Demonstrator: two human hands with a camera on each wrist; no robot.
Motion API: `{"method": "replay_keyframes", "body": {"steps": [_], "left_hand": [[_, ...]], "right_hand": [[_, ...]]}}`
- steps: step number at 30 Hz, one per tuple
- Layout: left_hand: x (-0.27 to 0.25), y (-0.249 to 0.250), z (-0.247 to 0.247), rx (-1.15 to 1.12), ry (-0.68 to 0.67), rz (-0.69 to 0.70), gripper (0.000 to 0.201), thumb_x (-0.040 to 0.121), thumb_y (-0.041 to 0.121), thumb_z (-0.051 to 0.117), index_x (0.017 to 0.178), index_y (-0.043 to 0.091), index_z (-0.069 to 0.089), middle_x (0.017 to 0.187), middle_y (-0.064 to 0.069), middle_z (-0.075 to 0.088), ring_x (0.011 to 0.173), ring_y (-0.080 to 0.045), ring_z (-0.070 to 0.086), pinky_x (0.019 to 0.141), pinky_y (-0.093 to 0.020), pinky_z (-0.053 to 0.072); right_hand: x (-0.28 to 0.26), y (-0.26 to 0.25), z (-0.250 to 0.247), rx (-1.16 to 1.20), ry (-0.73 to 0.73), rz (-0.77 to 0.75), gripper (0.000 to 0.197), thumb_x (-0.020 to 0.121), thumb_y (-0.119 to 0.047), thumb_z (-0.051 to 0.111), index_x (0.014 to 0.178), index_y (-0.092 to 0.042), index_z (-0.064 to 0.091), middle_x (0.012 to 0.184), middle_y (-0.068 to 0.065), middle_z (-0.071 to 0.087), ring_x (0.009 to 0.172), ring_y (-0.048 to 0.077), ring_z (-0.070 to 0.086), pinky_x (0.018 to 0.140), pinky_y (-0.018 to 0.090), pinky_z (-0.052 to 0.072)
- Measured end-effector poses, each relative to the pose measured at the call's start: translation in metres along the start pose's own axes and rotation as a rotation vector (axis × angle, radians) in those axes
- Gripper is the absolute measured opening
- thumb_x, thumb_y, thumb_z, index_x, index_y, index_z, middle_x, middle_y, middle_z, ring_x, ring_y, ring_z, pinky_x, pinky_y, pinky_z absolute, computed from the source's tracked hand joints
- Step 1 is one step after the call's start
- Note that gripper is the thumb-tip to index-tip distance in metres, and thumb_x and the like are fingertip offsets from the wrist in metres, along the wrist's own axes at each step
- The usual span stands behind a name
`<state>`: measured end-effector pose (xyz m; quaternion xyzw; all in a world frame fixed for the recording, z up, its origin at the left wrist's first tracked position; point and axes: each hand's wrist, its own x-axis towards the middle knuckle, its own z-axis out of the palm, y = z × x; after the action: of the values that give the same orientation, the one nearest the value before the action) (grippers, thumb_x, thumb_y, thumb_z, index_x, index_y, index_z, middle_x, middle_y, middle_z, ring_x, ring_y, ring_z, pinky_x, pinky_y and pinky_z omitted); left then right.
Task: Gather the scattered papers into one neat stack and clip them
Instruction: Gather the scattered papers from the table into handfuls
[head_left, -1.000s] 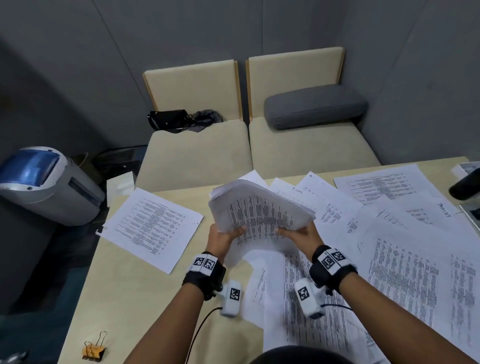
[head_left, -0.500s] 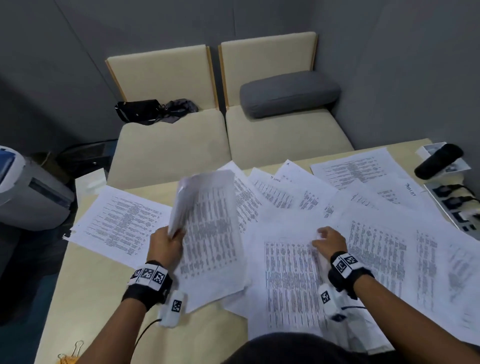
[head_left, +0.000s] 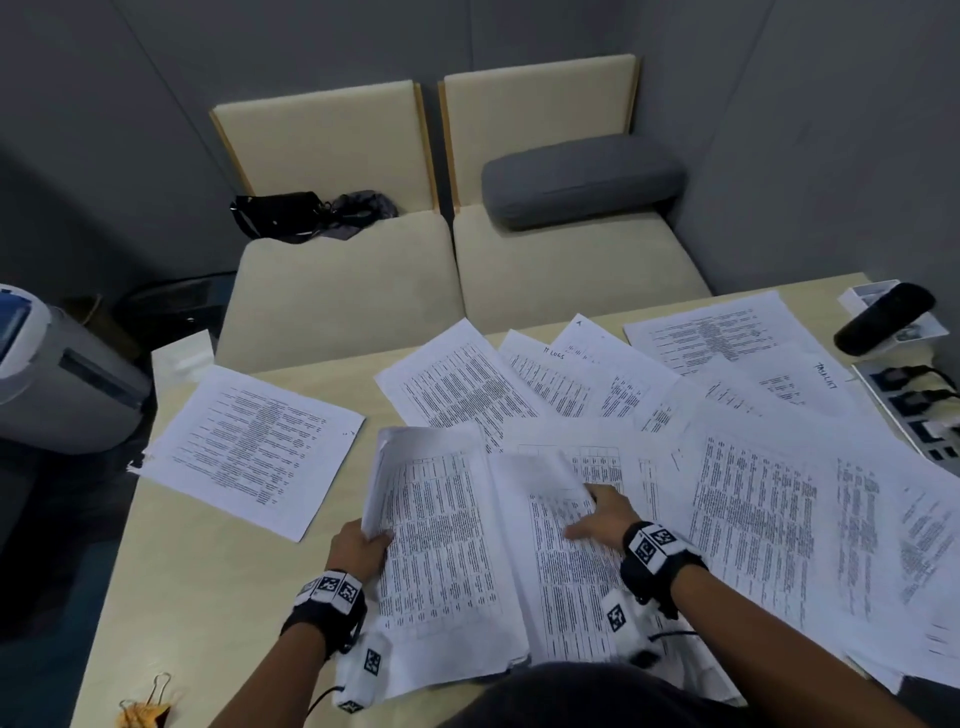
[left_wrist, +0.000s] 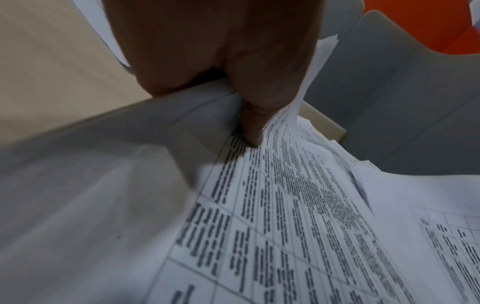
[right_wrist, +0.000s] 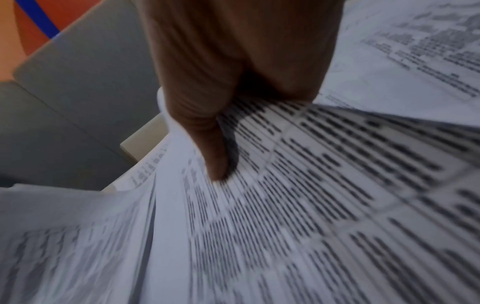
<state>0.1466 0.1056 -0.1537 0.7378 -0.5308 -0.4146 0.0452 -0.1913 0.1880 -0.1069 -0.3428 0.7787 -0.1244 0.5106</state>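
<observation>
My left hand (head_left: 363, 545) grips the left edge of a gathered stack of printed papers (head_left: 441, 545), which leans on the table (head_left: 208, 597) with its left side raised. In the left wrist view the thumb (left_wrist: 250, 127) presses on the top sheet (left_wrist: 298, 216). My right hand (head_left: 597, 512) pinches the upper edge of a printed sheet (head_left: 571, 587) just right of the stack and lifts it; the thumb (right_wrist: 217, 162) lies on its print. Several loose sheets (head_left: 753, 493) fan across the right half. One sheet (head_left: 249, 447) lies alone at the left. An orange binder clip (head_left: 148, 701) sits at the near left corner.
A black oblong case (head_left: 883, 317) and a power strip (head_left: 914, 415) lie at the table's far right edge. Behind the table stand two beige seats (head_left: 343, 291) with a grey cushion (head_left: 576, 182) and a black bag (head_left: 280, 213). A grey machine (head_left: 57, 379) stands on the floor at the left.
Both hands held the stack up a second ago. The right hand let go, moved to a sheet on the right and now lifts its edge; the left hand lowered the stack.
</observation>
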Motion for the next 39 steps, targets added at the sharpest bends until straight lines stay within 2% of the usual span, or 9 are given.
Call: {"method": "replay_keyframes", "body": {"steps": [5, 9, 14, 18, 26, 31, 33, 37, 39], "left_hand": [[0.003, -0.006, -0.008, -0.026, 0.011, -0.008, 0.024, 0.086, 0.023, 0.069, 0.071, 0.01, 0.054, 0.064, -0.011, 0.064, 0.055, -0.025, 0.061, 0.061, -0.036, 0.058], [0.004, -0.008, -0.011, -0.06, 0.039, -0.018, 0.025, 0.085, 0.021, 0.07, 0.068, 0.007, 0.057, 0.058, -0.01, 0.062, 0.049, -0.023, 0.058, 0.059, -0.038, 0.057], [0.001, 0.002, -0.004, -0.059, 0.028, -0.016, 0.025, 0.086, 0.02, 0.068, 0.068, 0.01, 0.054, 0.059, -0.009, 0.06, 0.05, -0.022, 0.057, 0.057, -0.032, 0.053], [-0.003, 0.014, 0.007, -0.057, -0.002, -0.002, 0.025, 0.088, 0.018, 0.066, 0.068, 0.012, 0.051, 0.057, -0.006, 0.058, 0.048, -0.02, 0.056, 0.052, -0.026, 0.05], [-0.002, 0.012, 0.004, 0.006, -0.028, 0.011, 0.027, 0.088, 0.023, 0.067, 0.067, 0.013, 0.051, 0.059, -0.006, 0.059, 0.049, -0.02, 0.057, 0.052, -0.027, 0.051], [0.006, 0.002, -0.011, -0.033, 0.0, -0.047, 0.03, 0.085, 0.03, 0.071, 0.077, 0.005, 0.056, 0.065, -0.01, 0.06, 0.054, -0.023, 0.057, 0.055, -0.031, 0.051], [0.009, -0.002, -0.015, -0.056, -0.028, -0.063, 0.037, 0.081, 0.032, 0.074, 0.091, 0.0, 0.058, 0.073, -0.011, 0.061, 0.061, -0.024, 0.058, 0.059, -0.031, 0.052], [0.011, -0.005, -0.017, -0.253, -0.089, -0.11, 0.046, 0.074, 0.026, 0.081, 0.109, 0.001, 0.063, 0.094, -0.013, 0.07, 0.087, -0.031, 0.066, 0.079, -0.041, 0.055], [0.007, 0.0, -0.017, -0.378, -0.13, -0.124, 0.045, 0.078, 0.022, 0.078, 0.115, 0.0, 0.063, 0.097, -0.014, 0.07, 0.09, -0.031, 0.066, 0.073, -0.035, 0.053]], "right_hand": [[0.009, 0.003, -0.028, 0.151, 0.306, -0.049, 0.09, 0.065, -0.007, 0.087, 0.14, -0.012, 0.037, 0.13, 0.014, 0.055, 0.115, 0.031, 0.058, 0.092, 0.032, 0.049], [0.018, 0.017, -0.055, 0.098, 0.461, 0.144, 0.123, 0.053, -0.031, 0.095, 0.149, -0.016, 0.019, 0.148, 0.021, 0.026, 0.135, 0.041, 0.033, 0.106, 0.052, 0.037], [0.018, 0.023, -0.041, 0.23, 0.408, 0.313, 0.115, 0.067, -0.024, 0.089, 0.151, -0.006, 0.012, 0.152, 0.023, 0.018, 0.137, 0.043, 0.032, 0.105, 0.052, 0.04], [0.017, 0.014, -0.018, 0.239, 0.262, 0.293, 0.099, 0.068, -0.029, 0.086, 0.145, -0.001, 0.031, 0.146, 0.02, 0.042, 0.13, 0.036, 0.047, 0.104, 0.04, 0.044], [0.013, 0.011, -0.012, 0.189, 0.201, 0.12, 0.064, 0.077, -0.01, 0.08, 0.131, 0.002, 0.048, 0.129, 0.015, 0.057, 0.118, 0.033, 0.057, 0.094, 0.034, 0.048], [0.009, -0.003, -0.071, 0.268, 0.352, -0.054, 0.088, 0.073, -0.042, 0.079, 0.144, -0.008, 0.038, 0.147, 0.015, 0.044, 0.13, 0.032, 0.049, 0.105, 0.048, 0.043], [0.001, -0.019, -0.099, 0.442, 0.385, -0.174, 0.089, 0.076, -0.029, 0.08, 0.148, -0.009, 0.031, 0.151, 0.009, 0.039, 0.137, 0.031, 0.04, 0.109, 0.044, 0.035], [-0.024, -0.058, -0.138, 0.639, 0.331, -0.426, 0.067, 0.05, -0.032, 0.084, 0.113, -0.029, 0.063, 0.11, -0.014, 0.069, 0.107, 0.008, 0.066, 0.094, 0.034, 0.05], [-0.028, -0.068, -0.138, 0.647, 0.267, -0.468, 0.068, 0.046, -0.038, 0.086, 0.109, -0.034, 0.063, 0.108, -0.017, 0.07, 0.102, 0.001, 0.066, 0.091, 0.03, 0.05]]}}
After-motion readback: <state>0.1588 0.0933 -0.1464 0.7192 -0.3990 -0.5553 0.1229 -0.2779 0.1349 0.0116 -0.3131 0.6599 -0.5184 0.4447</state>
